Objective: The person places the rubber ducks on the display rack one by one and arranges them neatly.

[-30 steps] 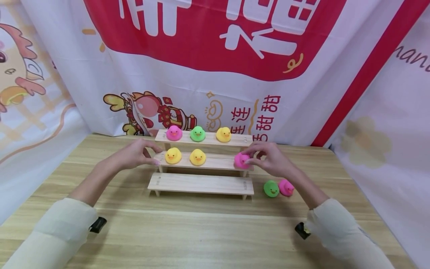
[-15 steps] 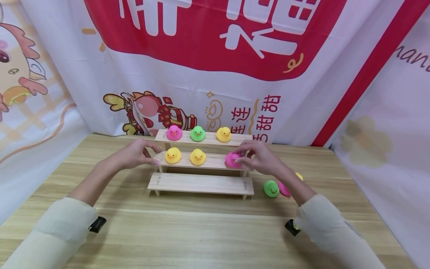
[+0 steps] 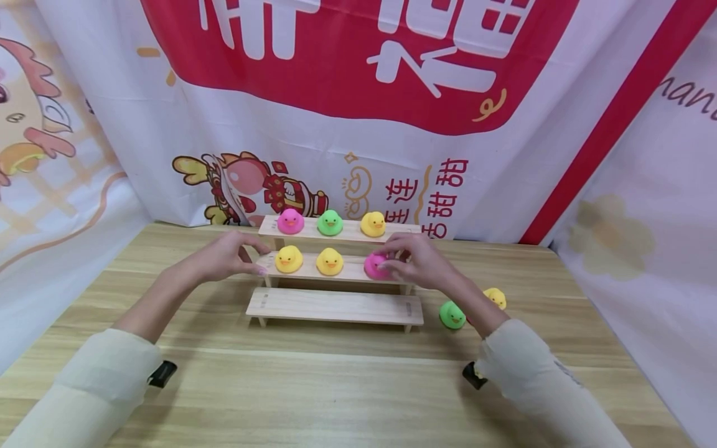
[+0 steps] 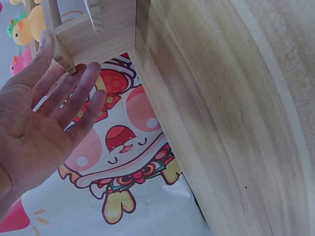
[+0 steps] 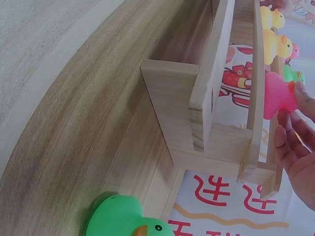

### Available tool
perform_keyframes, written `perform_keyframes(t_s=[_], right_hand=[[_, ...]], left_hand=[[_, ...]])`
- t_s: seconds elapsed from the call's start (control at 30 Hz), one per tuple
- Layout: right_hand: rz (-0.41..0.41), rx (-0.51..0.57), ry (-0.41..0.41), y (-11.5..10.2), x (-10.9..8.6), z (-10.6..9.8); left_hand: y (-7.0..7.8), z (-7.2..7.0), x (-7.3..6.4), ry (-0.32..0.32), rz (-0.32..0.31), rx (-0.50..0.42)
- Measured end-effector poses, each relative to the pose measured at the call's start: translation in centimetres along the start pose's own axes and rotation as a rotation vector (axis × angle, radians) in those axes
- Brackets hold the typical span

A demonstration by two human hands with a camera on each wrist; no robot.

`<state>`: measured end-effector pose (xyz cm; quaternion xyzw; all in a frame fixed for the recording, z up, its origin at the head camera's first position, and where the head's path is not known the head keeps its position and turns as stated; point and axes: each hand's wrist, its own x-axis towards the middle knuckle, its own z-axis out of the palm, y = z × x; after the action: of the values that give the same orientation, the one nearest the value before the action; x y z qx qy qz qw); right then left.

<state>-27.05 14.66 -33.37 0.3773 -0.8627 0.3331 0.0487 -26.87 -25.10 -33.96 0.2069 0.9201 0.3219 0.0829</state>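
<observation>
A three-step wooden rack (image 3: 336,306) stands on the table. My left hand (image 3: 226,258) holds the left end of its middle step, thumb at the front and fingers behind. My right hand (image 3: 424,262) pinches a pink rubber duck (image 3: 374,266) on the right part of that step; the right wrist view shows thumb and fingertips on the pink duck (image 5: 278,96). Two yellow ducks, one at the left (image 3: 288,259) and one mid-step (image 3: 329,262), share the step. Along the top step sit a pink duck (image 3: 290,221), a green duck (image 3: 330,223) and a yellow duck (image 3: 373,224).
Right of the rack, a green duck (image 3: 452,315) and a yellow duck (image 3: 495,298) lie on the table (image 3: 336,398); my right forearm covers most of another pink one between them. A printed cloth (image 3: 313,143) hangs close behind the rack, with more cloth along both sides.
My right hand has slid the pink duck leftward along the middle step, towards the yellow ducks. The yellow duck on the table has come into view behind the forearm. My left hand stays put.
</observation>
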Motion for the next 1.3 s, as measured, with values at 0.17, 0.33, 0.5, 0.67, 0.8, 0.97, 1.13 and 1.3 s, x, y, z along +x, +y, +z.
perform_keyframes(t_s=[0.17, 0.33, 0.5, 0.67, 0.8, 0.97, 1.13, 1.3], right_hand=[[0.030, -0.015, -0.008, -0.3, 0.2, 0.1], [0.054, -0.016, -0.024, -0.4, 0.3, 0.3], [0.060, -0.009, -0.031, -0.3, 0.3, 0.2], [0.057, -0.008, -0.029, -0.2, 0.3, 0.2], [0.054, 0.003, -0.020, -0.3, 0.2, 0.1], [0.040, 0.053, 0.021, -0.3, -0.4, -0.5], [0.050, 0.063, 0.058, 0.3, -1.6, -1.4], [0.092, 0.048, 0.053, 0.9, -3.2, -2.8]], left_hand=[[0.0, 0.0, 0.0, -0.003, 0.001, -0.006], [0.0, 0.0, 0.0, -0.003, -0.008, 0.001], [0.0, 0.0, -0.1, -0.003, -0.022, 0.017], [0.0, 0.0, 0.0, 0.000, -0.013, 0.007], [0.0, 0.0, 0.0, -0.003, -0.004, -0.003], [0.1, 0.0, 0.0, -0.009, -0.014, -0.002], [0.1, 0.0, -0.1, -0.012, -0.017, 0.003], [0.2, 0.0, -0.1, -0.007, -0.028, 0.005]])
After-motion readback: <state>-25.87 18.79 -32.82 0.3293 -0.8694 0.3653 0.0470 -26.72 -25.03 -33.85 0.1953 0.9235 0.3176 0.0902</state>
